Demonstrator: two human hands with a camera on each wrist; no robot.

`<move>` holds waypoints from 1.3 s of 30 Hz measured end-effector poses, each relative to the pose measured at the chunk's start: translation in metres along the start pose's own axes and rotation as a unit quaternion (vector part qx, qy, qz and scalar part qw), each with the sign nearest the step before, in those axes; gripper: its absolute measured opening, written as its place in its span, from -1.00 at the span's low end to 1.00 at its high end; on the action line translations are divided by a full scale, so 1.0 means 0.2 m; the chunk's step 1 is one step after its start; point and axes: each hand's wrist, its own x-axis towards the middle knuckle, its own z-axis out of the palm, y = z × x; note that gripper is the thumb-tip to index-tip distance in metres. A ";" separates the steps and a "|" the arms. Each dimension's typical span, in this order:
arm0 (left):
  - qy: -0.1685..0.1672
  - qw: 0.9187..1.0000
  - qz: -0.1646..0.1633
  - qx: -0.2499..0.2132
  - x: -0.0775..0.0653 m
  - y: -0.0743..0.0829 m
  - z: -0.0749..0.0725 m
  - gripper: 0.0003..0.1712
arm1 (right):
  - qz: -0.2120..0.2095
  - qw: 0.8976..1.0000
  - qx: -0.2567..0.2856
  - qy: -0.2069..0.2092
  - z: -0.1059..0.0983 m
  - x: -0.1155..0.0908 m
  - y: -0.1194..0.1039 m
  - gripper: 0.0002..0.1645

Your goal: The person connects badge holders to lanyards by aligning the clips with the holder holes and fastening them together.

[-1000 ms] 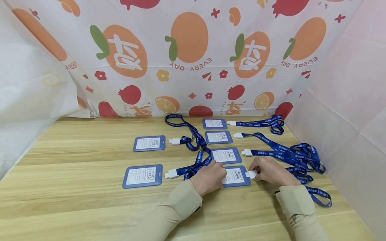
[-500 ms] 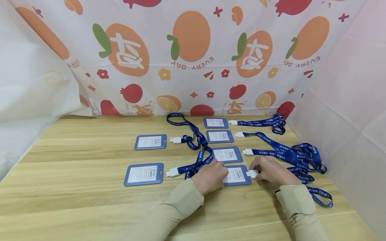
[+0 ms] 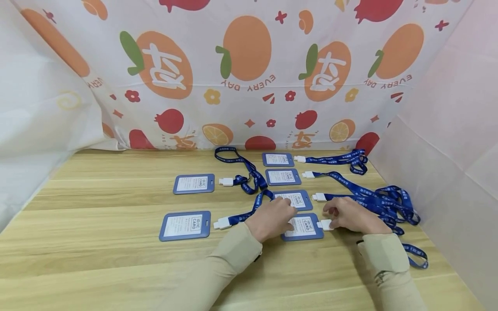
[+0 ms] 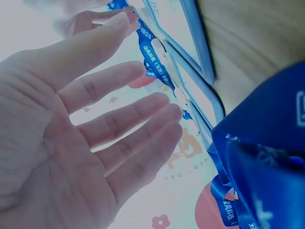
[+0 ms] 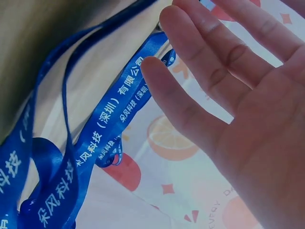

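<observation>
My left hand [image 3: 272, 217] hovers over the left end of a blue ID badge holder [image 3: 305, 227] at the front right. In the left wrist view the left hand [image 4: 109, 129] has its fingers spread and nothing in the palm. To the right, my right hand [image 3: 353, 214] is at the white plastic buckle [image 3: 325, 225] of a blue lanyard, thumb and index parted. Fingers of the right hand [image 5: 228, 81] stretch out in the right wrist view, beside the printed blue lanyard straps [image 5: 112, 105]. The buckle lies at the slotted end of the badge holder.
Behind it lie more badge holders [image 3: 284, 177], each with a lanyard to its right. Two others [image 3: 184, 226] are at left, with their lanyards [image 3: 243, 217]. Straps pile up [image 3: 397, 203] at right on the wooden table [image 3: 116, 268]. A fruit-print curtain [image 3: 249, 103] closes the back.
Both hands have loosened: the left fingers lifted from the front badge holder, showing more of it, and the right thumb and index came apart at the buckle. Badge holder and buckle stay put.
</observation>
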 end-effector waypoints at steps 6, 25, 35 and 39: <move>0.006 1.000 -0.010 0.002 0.01 -0.03 0.00 -0.66 | -0.002 1.000 0.004 0.015 -0.02 0.00 -0.01 -0.60; 0.042 0.999 -0.023 -0.016 0.04 -0.07 0.01 -0.66 | -0.032 0.998 -0.025 0.057 -0.05 0.02 -0.03 -0.65; 0.044 0.999 -0.018 -0.027 0.07 -0.09 0.02 -0.69 | -0.035 0.996 -0.025 0.075 -0.05 0.03 -0.02 -0.70; 0.037 0.998 -0.023 -0.034 0.07 -0.10 0.02 -0.68 | -0.041 0.996 -0.027 0.079 -0.05 0.05 -0.02 -0.72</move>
